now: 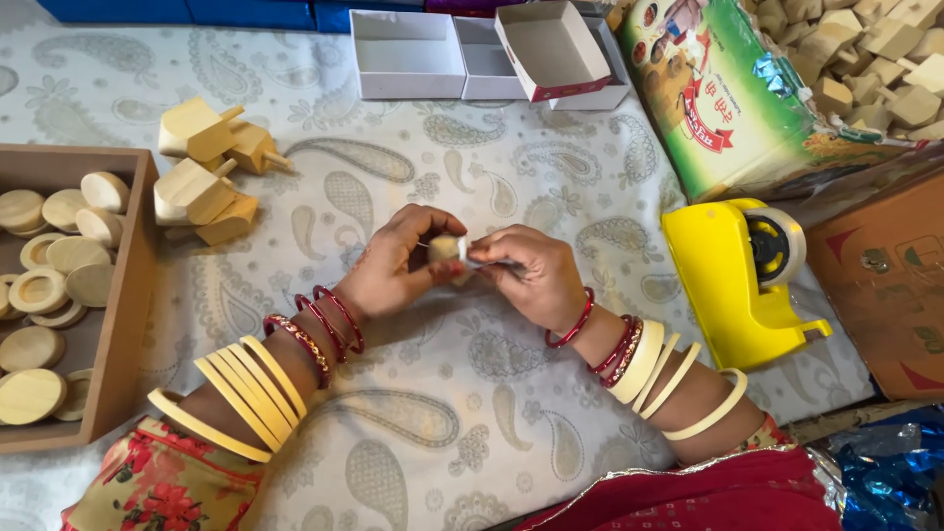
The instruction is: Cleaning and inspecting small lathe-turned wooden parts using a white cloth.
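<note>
While boxed: wooden discs (49, 285), tray (128, 324).

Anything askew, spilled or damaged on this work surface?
One small thing: a white open box sits tilted across the other white boxes. The wooden pieces lie loosely heaped. Nothing looks spilled or damaged.

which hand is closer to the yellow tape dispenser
Right. The right hand is just left of the tape dispenser in the picture, with a strip of cloth between them. The left hand lies farther off, beyond the small wooden piece both hands hold.
</note>
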